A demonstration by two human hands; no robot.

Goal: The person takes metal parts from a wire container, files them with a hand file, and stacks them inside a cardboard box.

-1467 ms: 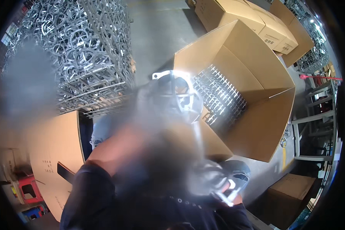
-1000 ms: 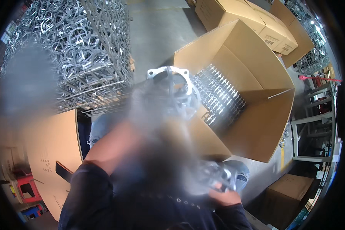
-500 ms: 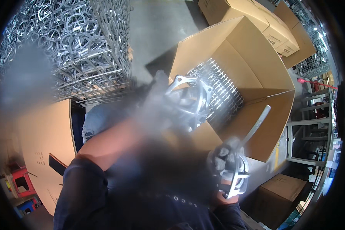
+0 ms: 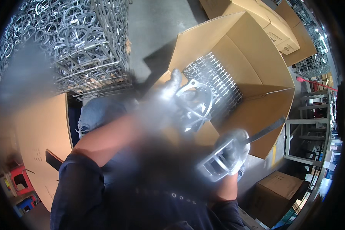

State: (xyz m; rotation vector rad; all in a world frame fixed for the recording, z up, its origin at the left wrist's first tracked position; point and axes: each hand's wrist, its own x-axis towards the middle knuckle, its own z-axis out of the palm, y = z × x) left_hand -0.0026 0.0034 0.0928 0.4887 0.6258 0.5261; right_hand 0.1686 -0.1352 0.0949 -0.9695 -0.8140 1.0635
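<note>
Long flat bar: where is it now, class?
In the head view, the long flat bar is right of centre, extending from the right hand, seen against the open cardboard box.

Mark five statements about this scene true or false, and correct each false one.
1. The left hand holds a ring-shaped metal part. True.
2. The right hand is empty. False: it holds a metal frame part, and a flat strip juts out from it.
3. The open cardboard box has rows of metal pieces inside. True.
4. The wire cage is filled with folded cardboard. False: metal rings fill it.
5. The red stool is at the picture's upper right. False: it is at the lower left.
</note>
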